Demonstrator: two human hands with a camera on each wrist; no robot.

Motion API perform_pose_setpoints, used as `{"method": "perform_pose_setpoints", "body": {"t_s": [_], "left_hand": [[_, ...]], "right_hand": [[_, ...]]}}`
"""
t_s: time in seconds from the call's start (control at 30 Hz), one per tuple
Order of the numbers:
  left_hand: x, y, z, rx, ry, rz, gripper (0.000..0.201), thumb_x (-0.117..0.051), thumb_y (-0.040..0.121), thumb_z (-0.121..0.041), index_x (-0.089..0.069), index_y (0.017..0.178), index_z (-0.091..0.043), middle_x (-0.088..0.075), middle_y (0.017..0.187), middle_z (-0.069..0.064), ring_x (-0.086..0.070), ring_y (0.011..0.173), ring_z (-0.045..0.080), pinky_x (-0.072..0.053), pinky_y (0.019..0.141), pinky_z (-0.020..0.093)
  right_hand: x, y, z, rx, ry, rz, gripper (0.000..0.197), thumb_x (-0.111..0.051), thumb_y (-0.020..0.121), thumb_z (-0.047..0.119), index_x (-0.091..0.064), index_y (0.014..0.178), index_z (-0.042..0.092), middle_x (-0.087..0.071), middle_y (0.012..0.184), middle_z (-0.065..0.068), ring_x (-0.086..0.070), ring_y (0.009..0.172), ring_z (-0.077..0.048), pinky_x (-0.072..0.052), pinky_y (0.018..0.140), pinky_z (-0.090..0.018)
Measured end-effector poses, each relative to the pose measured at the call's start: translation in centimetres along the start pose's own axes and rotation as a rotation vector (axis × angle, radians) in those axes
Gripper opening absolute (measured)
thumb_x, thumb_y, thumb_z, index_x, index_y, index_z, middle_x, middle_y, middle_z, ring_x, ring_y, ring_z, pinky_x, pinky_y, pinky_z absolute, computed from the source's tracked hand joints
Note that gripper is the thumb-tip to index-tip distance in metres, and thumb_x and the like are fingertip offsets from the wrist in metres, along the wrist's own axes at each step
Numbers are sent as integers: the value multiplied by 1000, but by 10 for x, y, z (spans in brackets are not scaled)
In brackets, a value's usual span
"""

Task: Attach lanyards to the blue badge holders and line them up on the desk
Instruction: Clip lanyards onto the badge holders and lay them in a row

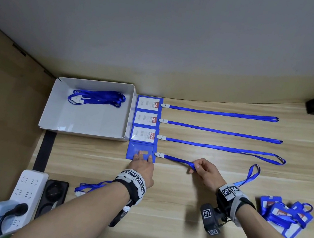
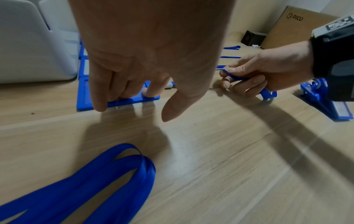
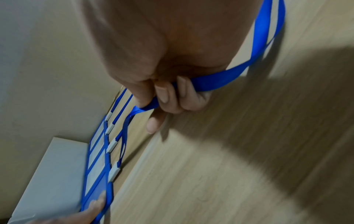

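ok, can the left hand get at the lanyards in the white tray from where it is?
Probably yes. The left hand presses the fourth badge holder right beside the white tray. The tray is open-topped and nothing lies between, though the hand would first have to let go of the holder to reach the lanyards.
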State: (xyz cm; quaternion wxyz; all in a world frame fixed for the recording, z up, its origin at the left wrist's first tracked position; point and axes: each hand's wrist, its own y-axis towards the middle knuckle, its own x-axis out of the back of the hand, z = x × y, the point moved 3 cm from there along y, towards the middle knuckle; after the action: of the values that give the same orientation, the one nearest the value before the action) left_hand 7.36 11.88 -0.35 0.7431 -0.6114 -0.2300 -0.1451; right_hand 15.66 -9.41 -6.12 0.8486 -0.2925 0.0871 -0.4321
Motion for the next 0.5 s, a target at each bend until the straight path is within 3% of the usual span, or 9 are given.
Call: {"method": "perform_pose_setpoints", "body": {"t_s": [0.2,0.37,0.43,0.5], "left_hand": [[0,0,0,-1,-1,-5,77,-47,97,-23,0,156,-8,-4,161,25,-1,150,39,-20,119,43],[-1,0,0,0,-5,-6,77,-46,96,-22,0,156,-8,-5,161,25,0,150,39,-21,119,43],[-1,0,0,1,-4,-12,77,-46,96,-23,-1,156,-8,-4,161,25,-1,150,39,-20,119,43],[-2,0,0,2,-7,-20,77,-47,96,-23,-1,156,-7,-4,161,25,-1,150,39,-19,119,43]], "right_hand": [[3,4,-5,-71,62,-34,14,-48,103,14,-52,92,7,-71,83,-11,-36,39,-7,-29,39,-17],[4,-1,1,-34,-17,-22,29,-52,101,24,-55,80,4,-62,61,-2,-39,43,0,-33,50,-12],[4,-2,-1,-36,-80,0,44,-51,101,33,-55,67,6,-53,53,3,-38,46,-5,-34,54,-13],[5,-4,-1,-61,-100,16,55,-48,102,38,-58,64,0,-47,52,-2,-38,47,-9,-35,54,-11]]}}
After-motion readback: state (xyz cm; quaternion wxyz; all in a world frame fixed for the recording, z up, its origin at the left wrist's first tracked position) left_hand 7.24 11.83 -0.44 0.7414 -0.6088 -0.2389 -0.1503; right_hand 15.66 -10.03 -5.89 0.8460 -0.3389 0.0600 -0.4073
